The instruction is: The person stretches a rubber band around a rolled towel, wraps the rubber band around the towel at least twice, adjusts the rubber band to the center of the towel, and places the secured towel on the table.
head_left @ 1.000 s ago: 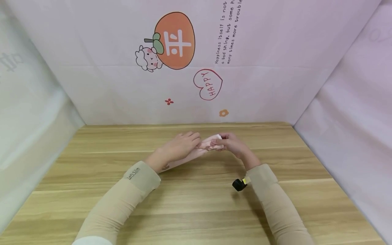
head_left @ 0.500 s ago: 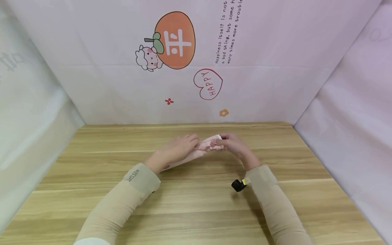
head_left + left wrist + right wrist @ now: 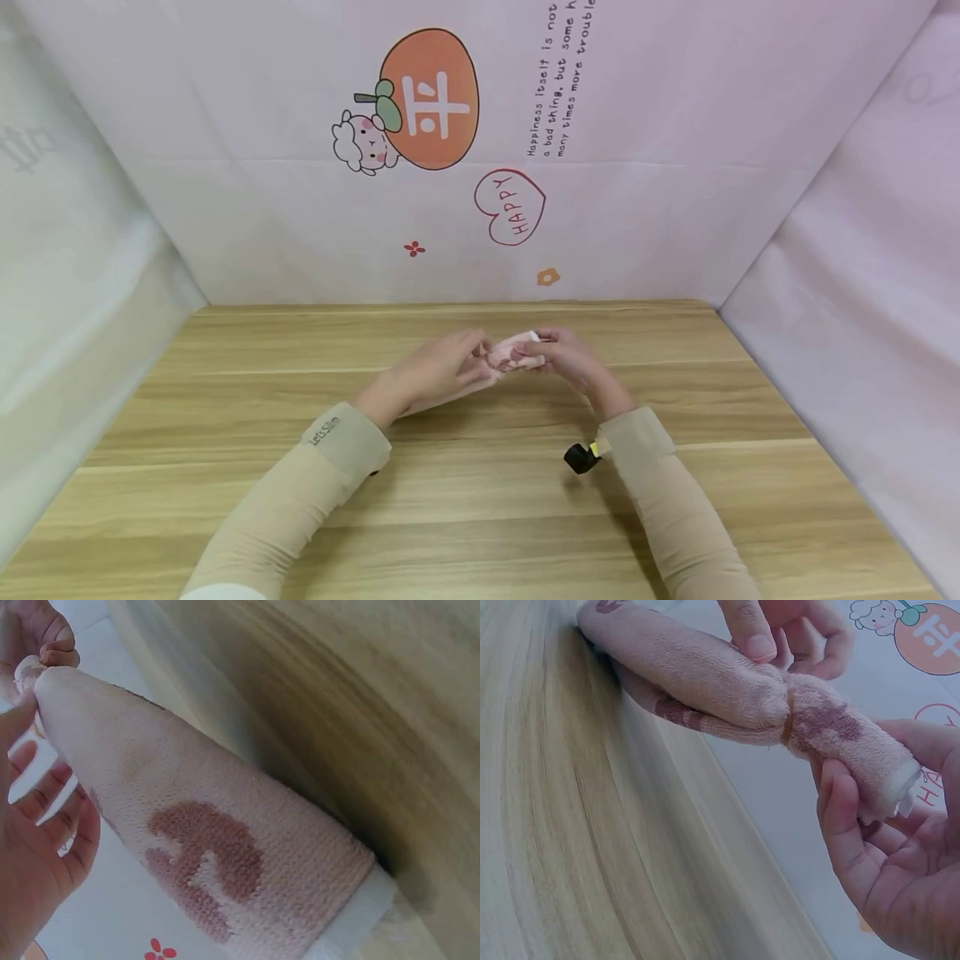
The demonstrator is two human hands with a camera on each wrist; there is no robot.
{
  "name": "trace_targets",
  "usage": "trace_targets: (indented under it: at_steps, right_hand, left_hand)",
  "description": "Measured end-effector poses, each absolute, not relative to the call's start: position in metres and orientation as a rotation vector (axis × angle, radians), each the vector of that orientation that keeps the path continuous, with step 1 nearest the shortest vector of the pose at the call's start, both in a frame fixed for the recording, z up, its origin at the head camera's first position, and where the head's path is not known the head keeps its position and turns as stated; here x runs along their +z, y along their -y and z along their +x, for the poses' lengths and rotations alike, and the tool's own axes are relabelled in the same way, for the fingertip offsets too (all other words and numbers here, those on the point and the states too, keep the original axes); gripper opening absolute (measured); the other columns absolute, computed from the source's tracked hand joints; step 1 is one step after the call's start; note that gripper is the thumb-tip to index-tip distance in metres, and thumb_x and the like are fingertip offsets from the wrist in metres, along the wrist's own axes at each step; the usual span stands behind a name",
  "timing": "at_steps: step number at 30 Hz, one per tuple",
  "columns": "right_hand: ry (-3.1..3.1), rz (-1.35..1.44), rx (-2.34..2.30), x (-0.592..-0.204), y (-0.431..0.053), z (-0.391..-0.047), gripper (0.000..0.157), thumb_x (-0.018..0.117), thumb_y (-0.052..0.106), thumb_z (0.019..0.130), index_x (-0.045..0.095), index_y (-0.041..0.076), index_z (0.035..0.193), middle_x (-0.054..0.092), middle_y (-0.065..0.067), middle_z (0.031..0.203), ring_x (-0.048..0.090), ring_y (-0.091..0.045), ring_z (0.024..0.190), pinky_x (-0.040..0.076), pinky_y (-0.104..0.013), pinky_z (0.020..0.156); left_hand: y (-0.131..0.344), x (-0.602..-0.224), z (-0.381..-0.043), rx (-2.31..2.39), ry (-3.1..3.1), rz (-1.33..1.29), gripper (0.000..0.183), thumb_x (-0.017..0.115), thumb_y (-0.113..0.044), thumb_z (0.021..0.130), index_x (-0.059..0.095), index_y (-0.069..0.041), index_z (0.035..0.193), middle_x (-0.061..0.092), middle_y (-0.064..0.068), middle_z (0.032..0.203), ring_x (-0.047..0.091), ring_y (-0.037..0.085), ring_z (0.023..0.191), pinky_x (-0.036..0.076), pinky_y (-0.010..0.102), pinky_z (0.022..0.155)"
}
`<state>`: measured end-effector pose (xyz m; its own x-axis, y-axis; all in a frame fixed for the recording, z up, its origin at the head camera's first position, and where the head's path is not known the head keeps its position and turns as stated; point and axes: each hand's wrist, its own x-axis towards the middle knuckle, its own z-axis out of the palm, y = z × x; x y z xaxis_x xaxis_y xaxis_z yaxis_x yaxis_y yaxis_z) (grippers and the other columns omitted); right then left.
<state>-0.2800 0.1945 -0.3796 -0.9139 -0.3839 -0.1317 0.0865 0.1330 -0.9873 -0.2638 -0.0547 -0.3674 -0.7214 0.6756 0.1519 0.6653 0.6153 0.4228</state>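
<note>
A pink towel with darker patches is bunched lengthwise. A thin orange-brown band, like a rubber band, cinches it near one end. My right hand pinches the short end beyond the band, thumb and fingers on either side, as the right wrist view shows. My left hand is beside the towel just short of the band. Its thumb tip lies at the towel and its other fingers are loosely bent, apart from the cloth in the left wrist view. The towel's long end slopes down toward the table on the left.
Below the hands lies a wood-grain table. A printed white cloth hangs behind it, with more white cloth at both sides. A small black device juts from the right cuff.
My left hand's fingers have lifted and parted from the thumb beside the band. The right hand keeps its pinch on the towel's end, and the towel has barely shifted.
</note>
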Motion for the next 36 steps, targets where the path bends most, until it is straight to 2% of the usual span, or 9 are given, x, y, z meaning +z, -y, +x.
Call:
trace_targets:
  at_steps: [3, 6, 11, 17, 23, 26, 30, 32, 36]
  right_hand:
    - [-2.035, -0.292, -1.882, -0.380, -0.193, -0.280, 0.022, 0.056, 0.008, 0.103, 0.059, -0.008, 0.119, 0.070, 0.001, 0.093, 0.065, -0.010, 0.079, 0.057, -0.032, 0.079]
    - [-2.019, -0.318, -1.897, -0.380, -0.193, -0.279, 0.030, 0.055, 0.009, 0.104, 0.054, -0.011, 0.127, 0.071, 0.001, 0.098, 0.067, -0.010, 0.084, 0.057, -0.033, 0.080]
    - [-2.043, -0.385, -1.816, -0.378, -0.197, -0.278, 0.046, 0.058, 0.008, 0.103, 0.045, -0.013, 0.141, 0.065, -0.009, 0.113, 0.067, -0.019, 0.096, 0.055, -0.040, 0.091]
    - [-2.104, -0.519, -1.735, -0.377, -0.195, -0.276, 0.064, 0.072, 0.003, 0.091, 0.046, -0.001, 0.150, 0.053, -0.023, 0.137, 0.059, -0.026, 0.111, 0.052, -0.040, 0.096]
    - [-2.212, -0.532, -1.792, -0.379, -0.186, -0.274, 0.042, 0.072, 0.009, 0.094, 0.061, -0.004, 0.133, 0.064, -0.015, 0.119, 0.062, -0.021, 0.101, 0.048, -0.056, 0.098]
    - [-2.238, -0.527, -1.833, -0.380, -0.182, -0.274, 0.035, 0.070, 0.009, 0.097, 0.063, -0.006, 0.127, 0.067, -0.013, 0.112, 0.064, -0.020, 0.097, 0.052, -0.052, 0.096]
    - [-2.245, -0.528, -1.864, -0.380, -0.179, -0.275, 0.033, 0.068, 0.010, 0.099, 0.062, -0.008, 0.126, 0.066, -0.014, 0.110, 0.066, -0.019, 0.095, 0.056, -0.043, 0.091]
    - [-2.229, -0.526, -1.876, -0.381, -0.178, -0.276, 0.033, 0.068, 0.009, 0.099, 0.062, -0.007, 0.127, 0.066, -0.015, 0.110, 0.067, -0.019, 0.095, 0.055, -0.045, 0.092]
    - [-2.232, -0.523, -1.820, -0.381, -0.179, -0.276, 0.041, 0.071, 0.008, 0.096, 0.059, -0.006, 0.132, 0.064, -0.015, 0.112, 0.063, -0.020, 0.098, 0.053, -0.049, 0.095]
  left_hand:
    - [0.054, -0.367, -0.263, 0.727, -2.809, 1.066, 0.043, 0.081, -0.033, 0.090, 0.056, -0.017, 0.121, 0.060, -0.001, 0.116, 0.057, 0.017, 0.101, 0.049, 0.036, 0.089]
    - [0.053, -0.367, -0.264, 0.726, -2.818, 1.056, 0.047, 0.085, -0.023, 0.086, 0.056, -0.013, 0.121, 0.061, 0.002, 0.117, 0.057, 0.018, 0.101, 0.049, 0.036, 0.089]
    - [0.054, -0.367, -0.267, 0.767, -2.817, 1.065, 0.039, 0.080, -0.011, 0.087, 0.059, -0.008, 0.120, 0.065, 0.006, 0.111, 0.059, 0.019, 0.095, 0.050, 0.036, 0.086]
    - [0.057, -0.365, -0.269, 0.838, -2.769, 0.973, 0.037, 0.073, -0.011, 0.092, 0.061, -0.008, 0.126, 0.066, 0.007, 0.108, 0.061, 0.020, 0.092, 0.052, 0.035, 0.083]
    - [0.060, -0.362, -0.268, 0.948, -2.690, 0.914, 0.035, 0.067, -0.012, 0.095, 0.061, -0.011, 0.130, 0.066, 0.006, 0.107, 0.061, 0.020, 0.092, 0.053, 0.035, 0.081]
    - [0.062, -0.360, -0.267, 1.031, -2.683, 0.902, 0.035, 0.064, -0.011, 0.096, 0.062, -0.015, 0.130, 0.064, 0.004, 0.114, 0.060, 0.021, 0.100, 0.051, 0.039, 0.088]
    - [0.061, -0.355, -0.267, 1.062, -2.740, 0.999, 0.027, 0.062, -0.012, 0.099, 0.065, -0.019, 0.125, 0.063, -0.001, 0.124, 0.058, 0.022, 0.114, 0.048, 0.043, 0.099]
    - [0.059, -0.353, -0.267, 1.020, -2.791, 1.075, 0.022, 0.063, -0.013, 0.100, 0.067, -0.018, 0.121, 0.064, -0.003, 0.124, 0.058, 0.021, 0.117, 0.046, 0.042, 0.103]
    - [0.055, -0.353, -0.268, 0.947, -2.833, 1.163, 0.016, 0.063, -0.010, 0.101, 0.070, -0.014, 0.115, 0.066, -0.002, 0.117, 0.061, 0.019, 0.109, 0.048, 0.038, 0.099]
